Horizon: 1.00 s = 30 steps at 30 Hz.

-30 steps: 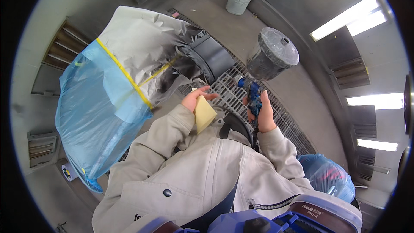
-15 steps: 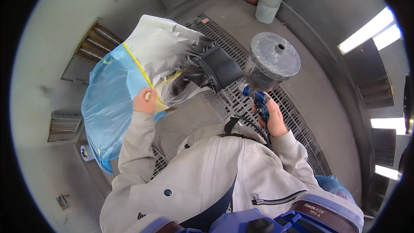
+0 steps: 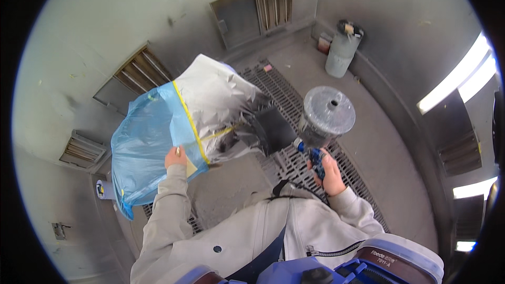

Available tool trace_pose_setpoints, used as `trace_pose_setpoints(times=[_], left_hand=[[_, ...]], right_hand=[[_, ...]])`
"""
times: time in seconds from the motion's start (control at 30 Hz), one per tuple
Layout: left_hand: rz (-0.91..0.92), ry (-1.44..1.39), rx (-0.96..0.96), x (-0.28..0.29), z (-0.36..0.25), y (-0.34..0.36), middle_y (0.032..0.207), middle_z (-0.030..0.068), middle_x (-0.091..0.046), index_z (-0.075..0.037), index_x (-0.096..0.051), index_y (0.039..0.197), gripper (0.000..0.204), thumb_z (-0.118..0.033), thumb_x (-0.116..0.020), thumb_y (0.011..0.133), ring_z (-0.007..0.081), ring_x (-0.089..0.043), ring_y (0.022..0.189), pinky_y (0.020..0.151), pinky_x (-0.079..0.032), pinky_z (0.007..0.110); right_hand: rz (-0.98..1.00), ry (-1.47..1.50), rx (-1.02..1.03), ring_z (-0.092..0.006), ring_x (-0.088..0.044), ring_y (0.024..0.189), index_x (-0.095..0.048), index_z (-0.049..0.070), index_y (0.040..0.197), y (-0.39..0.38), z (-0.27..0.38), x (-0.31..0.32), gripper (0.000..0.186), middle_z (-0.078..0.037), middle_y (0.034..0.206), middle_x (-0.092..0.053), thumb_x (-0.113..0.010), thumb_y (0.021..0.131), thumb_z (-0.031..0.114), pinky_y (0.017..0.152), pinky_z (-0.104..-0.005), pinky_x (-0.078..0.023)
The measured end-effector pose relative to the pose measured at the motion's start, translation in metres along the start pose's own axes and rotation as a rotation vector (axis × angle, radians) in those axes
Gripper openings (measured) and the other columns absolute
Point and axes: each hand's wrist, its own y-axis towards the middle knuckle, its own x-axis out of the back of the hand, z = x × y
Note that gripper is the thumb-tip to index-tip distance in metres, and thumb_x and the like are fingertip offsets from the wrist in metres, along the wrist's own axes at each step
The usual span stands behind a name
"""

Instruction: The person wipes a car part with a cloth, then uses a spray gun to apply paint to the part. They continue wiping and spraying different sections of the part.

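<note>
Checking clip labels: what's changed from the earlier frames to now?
The left hand, holding the cream sheet, moved left to the blue plastic; contact unclear. The view swung, showing more wall. Nothing visibly let go. Unchanged: right hand gripping the spray gun; yellow tape in place.

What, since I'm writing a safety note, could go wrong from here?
The right grip holds a spray gun topped by a bulky cup; tilting it might leak any contents past the lid. The left grip, with a pale yellow sheet, appears close to the blue plastic sheeting and might snag it.
</note>
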Motion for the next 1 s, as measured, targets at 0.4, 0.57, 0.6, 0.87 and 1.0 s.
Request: trace_pose_setpoints(times=[0.4,0.57,0.6,0.87,1.0], left_hand=[[0.024,0.018,0.057,0.003,-0.004,-0.005,0.086,0.0186,-0.073,-0.010,-0.068,0.087,0.027,-0.036,-0.067,0.092,0.0468,-0.069,0.086,0.075,-0.054,0.057],[0.011,-0.033,0.062,0.002,-0.006,-0.006,0.086,0.0187,-0.072,-0.010,-0.067,0.085,0.025,-0.035,-0.069,0.089,0.0464,-0.068,0.085,0.075,-0.053,0.058],[0.029,-0.017,0.084,0.002,-0.006,-0.006,0.086,0.0188,-0.072,-0.010,-0.066,0.085,0.025,-0.035,-0.069,0.089,0.0463,-0.068,0.085,0.075,-0.053,0.058],[0.015,-0.039,0.079,0.008,-0.008,-0.009,0.085,0.0194,-0.072,-0.009,-0.066,0.084,0.026,-0.034,-0.069,0.089,0.0472,-0.067,0.085,0.074,-0.053,0.058],[0.011,-0.030,0.087,0.007,-0.009,-0.009,0.085,0.0196,-0.072,-0.009,-0.066,0.084,0.024,-0.033,-0.069,0.089,0.0473,-0.067,0.086,0.075,-0.053,0.057]], right_hand=[[0.082,0.034,0.026,-0.0110,-0.051,0.050,-0.062,0.002,0.123,0.044,0.006,-0.013,0.073,-0.009,0.096,-0.068,-0.033,0.109,0.067,0.047,-0.0263,-0.041],[0.183,-0.037,0.047,-0.0102,-0.049,0.051,-0.049,0.001,0.147,0.041,0.009,-0.023,0.079,-0.011,0.097,-0.067,-0.037,0.108,0.069,0.046,-0.0251,-0.041],[0.140,-0.058,0.052,-0.0100,-0.048,0.051,-0.048,0.001,0.149,0.041,0.009,-0.024,0.078,-0.010,0.098,-0.066,-0.037,0.109,0.068,0.046,-0.0248,-0.040],[0.210,0.075,-0.099,-0.0088,-0.048,0.052,-0.052,0.004,0.149,0.046,0.003,-0.017,0.066,-0.008,0.100,-0.068,-0.038,0.112,0.057,0.046,-0.0242,-0.039],[0.191,0.019,0.014,-0.0094,-0.050,0.051,-0.049,0.002,0.151,0.044,-0.004,-0.017,0.072,-0.010,0.099,-0.069,-0.037,0.111,0.060,0.046,-0.0248,-0.041]])
